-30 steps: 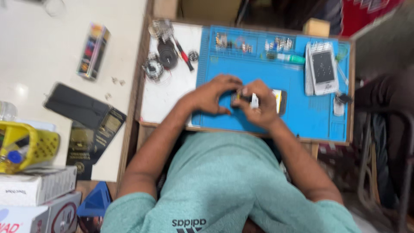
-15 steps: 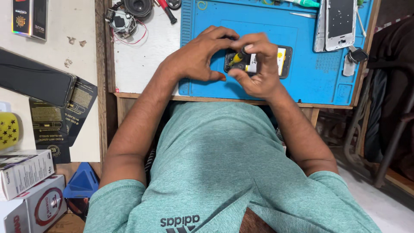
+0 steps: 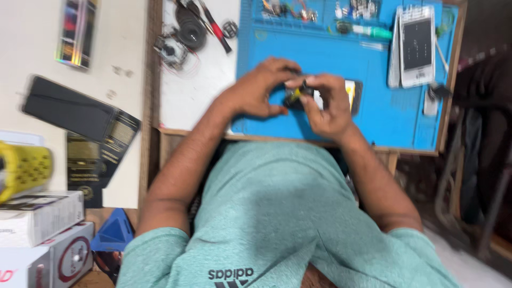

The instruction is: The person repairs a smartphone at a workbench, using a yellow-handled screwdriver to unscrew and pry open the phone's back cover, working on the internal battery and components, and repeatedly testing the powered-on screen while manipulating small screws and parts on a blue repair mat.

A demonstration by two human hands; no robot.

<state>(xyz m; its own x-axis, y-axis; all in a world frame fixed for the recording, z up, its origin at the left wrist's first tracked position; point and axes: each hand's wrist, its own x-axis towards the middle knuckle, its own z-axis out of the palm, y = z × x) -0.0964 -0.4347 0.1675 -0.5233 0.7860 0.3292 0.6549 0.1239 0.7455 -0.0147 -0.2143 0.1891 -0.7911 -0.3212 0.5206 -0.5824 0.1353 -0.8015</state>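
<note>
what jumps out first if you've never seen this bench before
The bright blue work mat fills the bench top, and both hands, left hand and right hand, meet at its middle over an opened dark phone. A white phone lies at the mat's far right; a yellow object sits far left.

Bright even daylight, heavy motion blur throughout, dim right edge

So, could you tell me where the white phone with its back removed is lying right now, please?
In the head view the white phone lies at the upper right corner of the blue work mat, beyond the right hand and just right of the green-handled tool.
</note>
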